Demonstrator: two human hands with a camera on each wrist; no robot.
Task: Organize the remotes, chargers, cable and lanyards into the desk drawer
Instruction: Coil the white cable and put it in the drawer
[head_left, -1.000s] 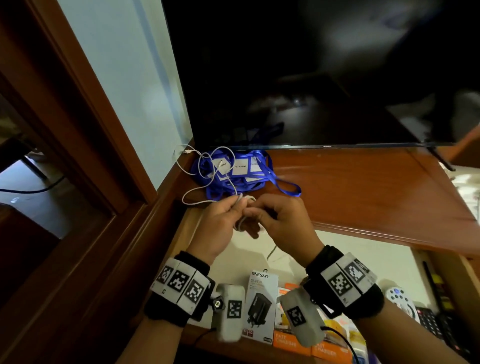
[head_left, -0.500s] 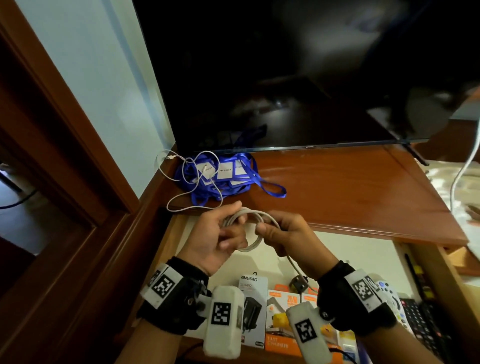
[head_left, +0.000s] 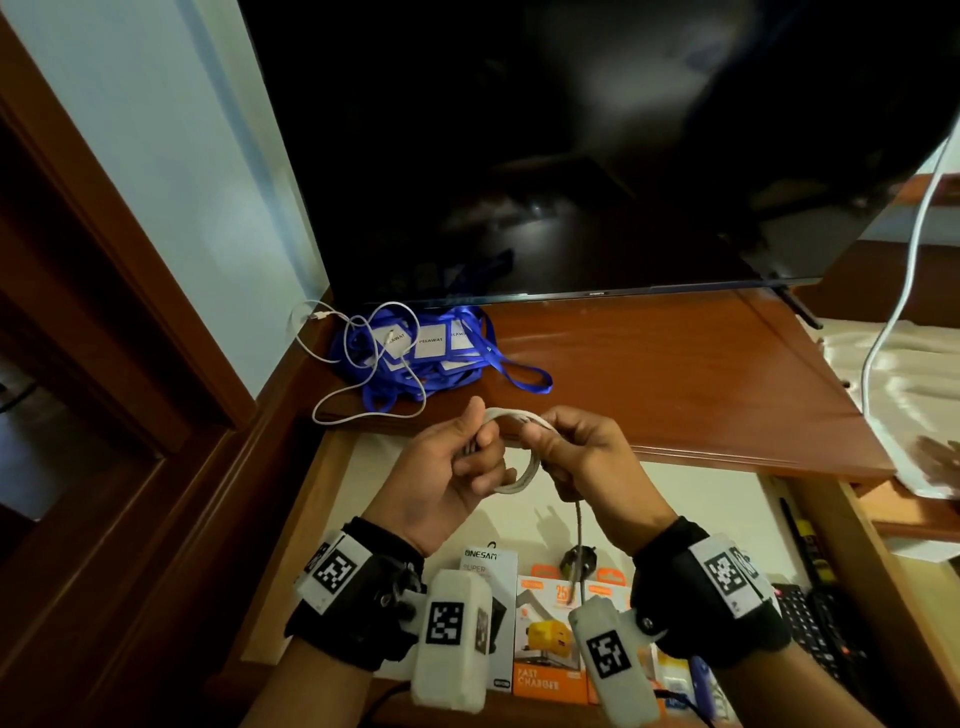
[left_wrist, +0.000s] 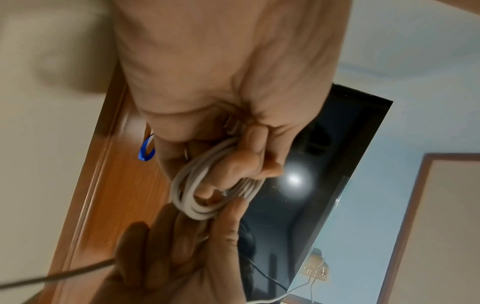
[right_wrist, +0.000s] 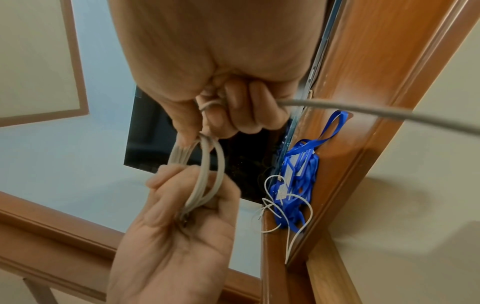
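A dark television screen (head_left: 597, 156) stands at the back of the wooden desk top (head_left: 675, 374) and fills most of the head view, while the two wrist views catch only a slanted corner of it against the pale wall. Below the desk top's front edge the desk drawer (head_left: 701, 499) is pulled out; only the head view looks into it, showing boxed chargers (head_left: 545, 623) along its near side and dark remotes (head_left: 821, 618) at its right end. On the desk top's left rear corner lies a heap of blue lanyards (head_left: 431, 353) with white cards, and a thin white cable (head_left: 363, 374) is looped loosely over and beside it; the right wrist view shows the same heap from below the hands, pressed against the desk edge. Above the open drawer both hands hold a coiled grey cable (head_left: 511, 452). The left hand (head_left: 441, 473) has its fingers curled round one side of the coil, which the left wrist view shows as several stacked turns passing under the fingers. The right hand (head_left: 582, 457) pinches the opposite side of the coil between thumb and fingers. The right wrist view shows what the head view largely hides: the cable's free length leaves the curled right fingers (right_wrist: 249, 107) and runs off toward the camera. In the head view that length hangs down to a dark plug (head_left: 574, 564) over the drawer.
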